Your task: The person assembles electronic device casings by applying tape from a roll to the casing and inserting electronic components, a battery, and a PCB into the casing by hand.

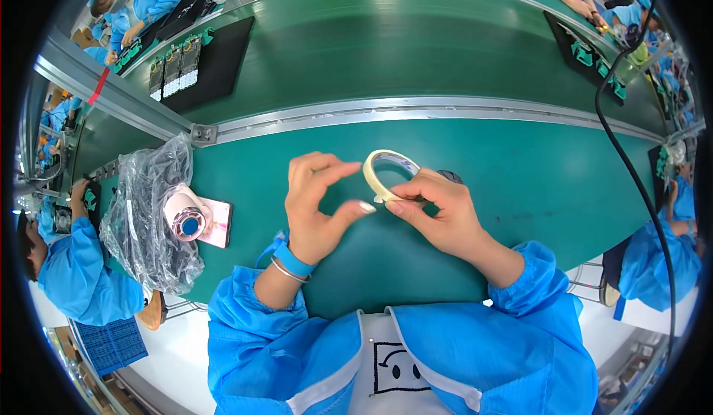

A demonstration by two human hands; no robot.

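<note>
A roll of pale yellow masking tape point(376, 180) is held above the green work mat, in front of my chest. My right hand point(438, 211) pinches its lower right rim between thumb and fingers. Just left of the roll is my left hand point(316, 200), its thumb and index finger spread apart with nothing between them. A blue band and a silver bangle circle my left wrist. Behind my right fingers a small dark round thing point(450, 177) shows in part; its kind is hidden.
To the left lie crumpled clear plastic point(145, 214), a pink round-headed device point(186, 214) and a phone point(217, 223). Beyond the metal rail point(416, 109), a green conveyor carries black trays point(223, 66) with circuit boards point(178, 66). A black cable point(627, 148) hangs at right. Co-workers in blue sit around.
</note>
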